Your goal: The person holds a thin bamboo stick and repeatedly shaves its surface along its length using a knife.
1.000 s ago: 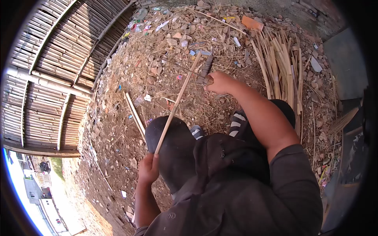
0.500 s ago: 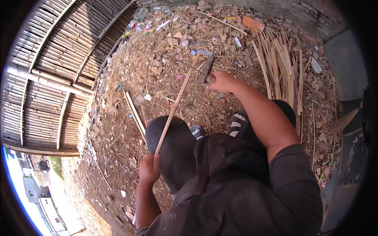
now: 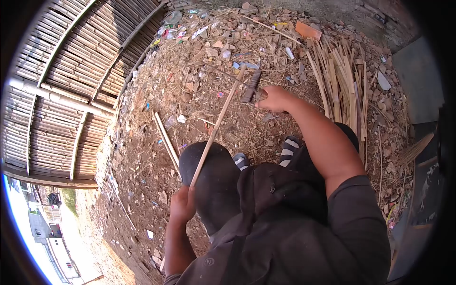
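My left hand is closed round the near end of a long pale wooden strip, which slants up and away over my knee. My right hand grips the handle end of a thin dark blade; the handle is mostly hidden by the fingers. That blade crosses the strip near its far end. Just beyond my right hand a dark ridged block rests on the ground, close to the strip's far end.
Many split strips lie piled at the right. Two pale strips lie left of my knee. An orange tile piece is at the back, a bamboo wall on the left, and a grey panel on the right. Rubble and litter cover the ground.
The blade shifts slightly back and forth across the strip's far end. Both hands keep their grips, and the whole view has moved a little.
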`<action>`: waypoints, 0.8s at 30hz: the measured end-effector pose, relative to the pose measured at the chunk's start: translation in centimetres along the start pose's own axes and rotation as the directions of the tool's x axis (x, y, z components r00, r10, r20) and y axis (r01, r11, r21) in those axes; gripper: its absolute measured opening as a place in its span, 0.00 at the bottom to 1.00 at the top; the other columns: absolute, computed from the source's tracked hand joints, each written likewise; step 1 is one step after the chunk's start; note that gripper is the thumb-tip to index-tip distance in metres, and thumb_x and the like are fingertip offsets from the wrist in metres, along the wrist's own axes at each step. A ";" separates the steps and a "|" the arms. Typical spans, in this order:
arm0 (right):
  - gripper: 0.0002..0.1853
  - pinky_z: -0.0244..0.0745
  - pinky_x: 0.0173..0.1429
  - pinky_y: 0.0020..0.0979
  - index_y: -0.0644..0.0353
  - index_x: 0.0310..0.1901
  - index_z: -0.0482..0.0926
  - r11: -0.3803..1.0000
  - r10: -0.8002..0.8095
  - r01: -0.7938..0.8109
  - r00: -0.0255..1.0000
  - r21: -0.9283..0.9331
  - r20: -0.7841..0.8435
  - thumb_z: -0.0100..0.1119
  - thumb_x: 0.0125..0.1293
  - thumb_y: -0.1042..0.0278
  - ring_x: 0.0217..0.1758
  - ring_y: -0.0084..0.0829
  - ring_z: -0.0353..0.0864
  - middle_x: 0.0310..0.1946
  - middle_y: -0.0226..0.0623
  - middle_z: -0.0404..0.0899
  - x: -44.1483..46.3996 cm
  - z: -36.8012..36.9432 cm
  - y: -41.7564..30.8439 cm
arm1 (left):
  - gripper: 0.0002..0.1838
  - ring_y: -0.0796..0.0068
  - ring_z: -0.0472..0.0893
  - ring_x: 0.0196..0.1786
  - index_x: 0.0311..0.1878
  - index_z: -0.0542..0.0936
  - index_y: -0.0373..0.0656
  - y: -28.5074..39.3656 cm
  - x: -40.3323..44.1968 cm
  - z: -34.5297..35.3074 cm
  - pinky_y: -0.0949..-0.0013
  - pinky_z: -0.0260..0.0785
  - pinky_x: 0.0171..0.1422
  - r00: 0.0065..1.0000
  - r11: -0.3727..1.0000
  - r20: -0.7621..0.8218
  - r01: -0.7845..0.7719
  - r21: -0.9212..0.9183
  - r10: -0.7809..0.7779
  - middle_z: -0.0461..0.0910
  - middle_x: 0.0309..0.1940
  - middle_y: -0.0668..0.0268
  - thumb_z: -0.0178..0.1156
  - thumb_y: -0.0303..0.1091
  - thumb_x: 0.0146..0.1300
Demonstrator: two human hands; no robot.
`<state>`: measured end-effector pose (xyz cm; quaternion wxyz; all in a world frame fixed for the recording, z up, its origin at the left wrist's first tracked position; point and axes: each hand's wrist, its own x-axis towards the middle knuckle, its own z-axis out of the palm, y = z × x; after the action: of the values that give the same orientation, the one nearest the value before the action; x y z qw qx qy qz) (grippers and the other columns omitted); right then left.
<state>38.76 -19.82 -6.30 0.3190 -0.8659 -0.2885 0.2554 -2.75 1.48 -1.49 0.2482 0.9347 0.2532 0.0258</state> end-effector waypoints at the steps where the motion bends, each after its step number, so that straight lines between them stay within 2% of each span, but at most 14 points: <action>1: 0.23 0.78 0.50 0.44 0.59 0.45 0.83 0.992 -0.092 0.083 0.991 -0.093 -0.092 0.72 0.55 0.49 0.46 0.48 0.85 0.39 0.49 0.84 -0.1 0.4 0.1 | 0.23 0.51 0.78 0.26 0.32 0.73 0.36 0.0 0.0 0.1 0.55 0.66 0.32 1.000 1.000 0.000 0.001 0.020 -0.001 0.76 0.21 0.49 0.49 0.46 0.79; 4: 0.23 0.78 0.50 0.45 0.59 0.45 0.83 0.961 -0.248 0.244 0.969 -0.131 -0.014 0.71 0.55 0.50 0.46 0.48 0.85 0.39 0.49 0.84 -2.3 1.7 -2.4 | 0.23 0.55 0.77 0.24 0.32 0.73 0.36 0.1 0.2 0.6 0.55 0.66 0.32 1.000 1.000 -0.012 -0.007 -0.011 0.007 0.75 0.20 0.51 0.49 0.47 0.79; 5: 0.23 0.78 0.49 0.45 0.60 0.45 0.83 0.938 -0.284 0.291 0.957 -0.187 0.064 0.72 0.55 0.50 0.44 0.48 0.85 0.38 0.49 0.84 -3.1 1.7 -3.4 | 0.23 0.56 0.77 0.24 0.32 0.73 0.36 0.2 0.3 0.7 0.55 0.66 0.31 1.000 0.999 -0.017 -0.011 -0.035 0.011 0.74 0.20 0.52 0.49 0.47 0.79; 7: 0.24 0.77 0.47 0.45 0.62 0.44 0.82 0.872 -0.347 0.402 0.910 -0.280 0.228 0.72 0.56 0.50 0.41 0.49 0.84 0.37 0.50 0.84 -4.2 1.6 -5.0 | 0.21 0.48 0.78 0.25 0.30 0.73 0.37 0.8 0.4 0.5 0.52 0.68 0.31 1.000 0.999 0.009 0.009 -0.041 -0.009 0.75 0.20 0.49 0.51 0.43 0.77; 9: 0.24 0.77 0.47 0.45 0.62 0.44 0.82 0.894 -0.353 0.403 0.903 -0.194 0.246 0.72 0.56 0.50 0.42 0.49 0.84 0.38 0.50 0.84 -3.2 1.2 -3.8 | 0.20 0.42 0.79 0.26 0.29 0.72 0.38 0.3 0.3 0.4 0.49 0.68 0.31 1.000 0.999 0.003 0.003 -0.033 -0.003 0.75 0.19 0.48 0.52 0.42 0.76; 10: 0.24 0.77 0.47 0.46 0.63 0.44 0.82 0.901 -0.363 0.408 0.896 -0.149 0.258 0.72 0.55 0.50 0.42 0.48 0.84 0.38 0.50 0.84 -2.5 1.2 -2.9 | 0.21 0.46 0.78 0.25 0.30 0.72 0.38 -0.2 -0.1 0.5 0.51 0.67 0.30 1.000 1.000 0.002 0.006 -0.012 -0.006 0.75 0.19 0.49 0.51 0.44 0.77; 12: 0.24 0.77 0.48 0.46 0.61 0.44 0.83 0.971 -0.214 0.218 0.976 -0.102 0.049 0.72 0.55 0.49 0.43 0.48 0.84 0.39 0.50 0.84 -0.7 1.2 -0.6 | 0.24 0.53 0.77 0.23 0.31 0.73 0.37 -0.8 0.0 0.8 0.55 0.65 0.30 1.000 1.000 -0.012 -0.006 0.028 0.007 0.74 0.19 0.51 0.49 0.48 0.79; 14: 0.24 0.78 0.51 0.46 0.58 0.47 0.83 0.998 -0.023 0.017 0.995 -0.060 -0.093 0.72 0.54 0.50 0.48 0.49 0.84 0.42 0.50 0.85 1.0 1.1 0.7 | 0.24 0.51 0.77 0.23 0.31 0.72 0.36 -0.7 0.0 0.6 0.53 0.65 0.30 1.000 0.999 -0.024 -0.018 0.040 0.019 0.75 0.19 0.50 0.49 0.48 0.79; 17: 0.24 0.78 0.51 0.45 0.59 0.46 0.83 0.985 -0.137 0.125 0.986 -0.122 -0.095 0.72 0.54 0.50 0.49 0.49 0.84 0.41 0.49 0.84 -1.0 0.9 -1.0 | 0.24 0.49 0.77 0.24 0.31 0.72 0.36 -0.2 0.2 0.5 0.53 0.65 0.31 1.000 0.999 -0.014 -0.016 0.047 0.017 0.74 0.20 0.50 0.49 0.47 0.79; 20: 0.25 0.78 0.48 0.45 0.60 0.44 0.83 0.944 -0.280 0.295 0.953 -0.149 0.114 0.73 0.55 0.47 0.45 0.47 0.86 0.38 0.48 0.84 -3.9 1.2 -4.2 | 0.24 0.48 0.77 0.25 0.31 0.72 0.36 0.5 0.5 0.7 0.53 0.65 0.31 1.000 1.000 0.005 -0.011 0.000 0.011 0.74 0.20 0.49 0.48 0.47 0.79; 23: 0.25 0.78 0.48 0.44 0.59 0.45 0.83 0.851 -0.365 0.419 0.905 -0.316 0.216 0.73 0.54 0.46 0.45 0.46 0.86 0.37 0.47 0.84 -4.8 1.5 -5.6 | 0.23 0.49 0.76 0.24 0.31 0.72 0.36 1.0 0.6 0.2 0.53 0.64 0.31 1.000 0.999 0.024 -0.010 -0.054 0.011 0.73 0.19 0.50 0.48 0.46 0.79; 24: 0.25 0.78 0.50 0.45 0.59 0.45 0.83 0.887 -0.337 0.382 0.919 -0.259 0.203 0.72 0.54 0.47 0.46 0.47 0.85 0.38 0.47 0.84 -4.1 1.7 -5.0 | 0.23 0.49 0.76 0.24 0.31 0.72 0.37 0.5 0.3 0.4 0.53 0.65 0.31 1.000 1.000 0.016 -0.005 -0.027 0.006 0.73 0.19 0.50 0.48 0.46 0.79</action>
<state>33.14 -18.76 -2.87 0.2055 -0.8127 -0.5025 0.2115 -2.16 1.11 -1.66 0.2629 0.9320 0.2484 0.0224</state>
